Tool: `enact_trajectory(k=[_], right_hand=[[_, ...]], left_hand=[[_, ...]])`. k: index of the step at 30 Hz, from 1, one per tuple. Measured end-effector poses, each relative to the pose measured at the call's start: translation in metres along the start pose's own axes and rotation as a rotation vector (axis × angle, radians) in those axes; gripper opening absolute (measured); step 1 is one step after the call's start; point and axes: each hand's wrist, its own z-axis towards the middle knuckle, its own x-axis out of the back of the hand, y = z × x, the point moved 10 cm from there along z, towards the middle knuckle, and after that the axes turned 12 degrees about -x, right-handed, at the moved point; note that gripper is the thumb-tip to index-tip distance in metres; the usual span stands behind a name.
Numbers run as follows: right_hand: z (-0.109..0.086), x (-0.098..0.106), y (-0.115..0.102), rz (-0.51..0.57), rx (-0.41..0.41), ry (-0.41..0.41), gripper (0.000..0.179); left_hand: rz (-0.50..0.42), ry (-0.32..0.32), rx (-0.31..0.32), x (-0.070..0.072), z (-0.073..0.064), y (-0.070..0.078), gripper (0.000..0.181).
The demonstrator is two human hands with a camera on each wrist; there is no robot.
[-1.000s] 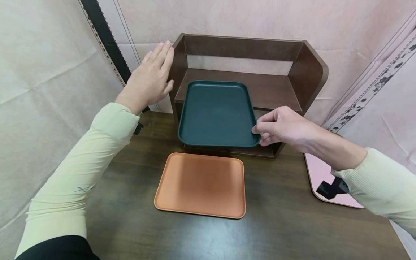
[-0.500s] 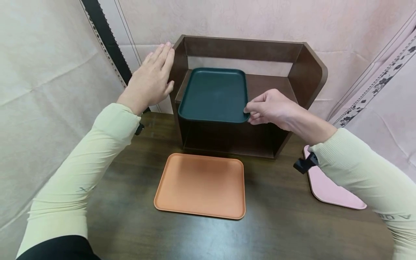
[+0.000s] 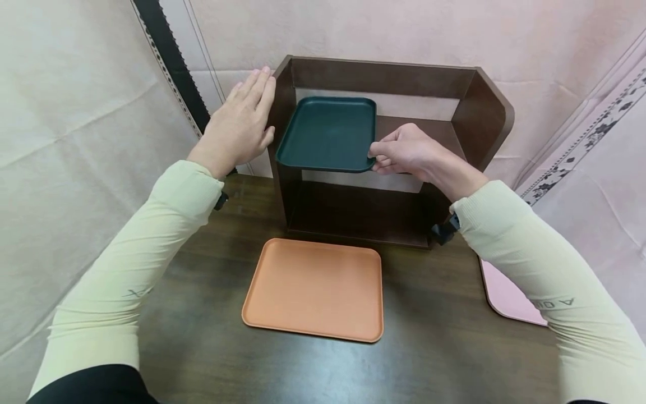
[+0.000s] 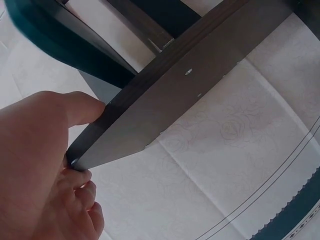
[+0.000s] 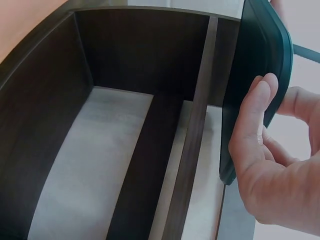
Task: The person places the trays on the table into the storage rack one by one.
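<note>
A dark green rectangular tray [image 3: 328, 134] is held level with the upper board of a dark brown two-tier shelf [image 3: 383, 70], slightly above it, its near edge sticking out in front. My right hand [image 3: 411, 148] pinches the tray's near right corner, thumb on top and fingers underneath; the right wrist view shows this grip on the tray [image 5: 260, 65] close up. My left hand [image 3: 239, 123] lies with straight fingers along the shelf's left side panel [image 4: 165, 85], thumb at its front edge.
An orange tray [image 3: 315, 289] lies on the dark wooden table [image 3: 202, 336] in front of the shelf. At the right, a pink tray [image 3: 507, 292] is partly covered by my right sleeve. Pale cloth walls [image 3: 383, 28] stand behind and beside the shelf.
My right hand has moved the green tray away from me and up, from in front of the shelf to over its upper board. The left hand has stayed at the side panel.
</note>
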Motion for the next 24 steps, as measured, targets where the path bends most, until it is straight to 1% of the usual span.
enact_trajectory(k=[8,14,19,24], right_hand=[[0.019,-0.006,-0.005,-0.007,0.002,0.006,0.042],[0.027,-0.004,-0.009,0.002,-0.002,0.021,0.039],[0.033,-0.006,-0.01,0.001,-0.006,0.008,0.042],[0.041,-0.009,-0.01,-0.007,-0.013,-0.013,0.04]], left_hand=[[0.011,0.002,-0.002,0.0,0.0,-0.001,0.077],[0.011,0.01,-0.006,0.001,0.0,-0.001,0.078],[0.007,0.001,-0.004,0.0,0.001,-0.001,0.078],[0.01,-0.018,0.003,-0.002,0.0,-0.003,0.078]])
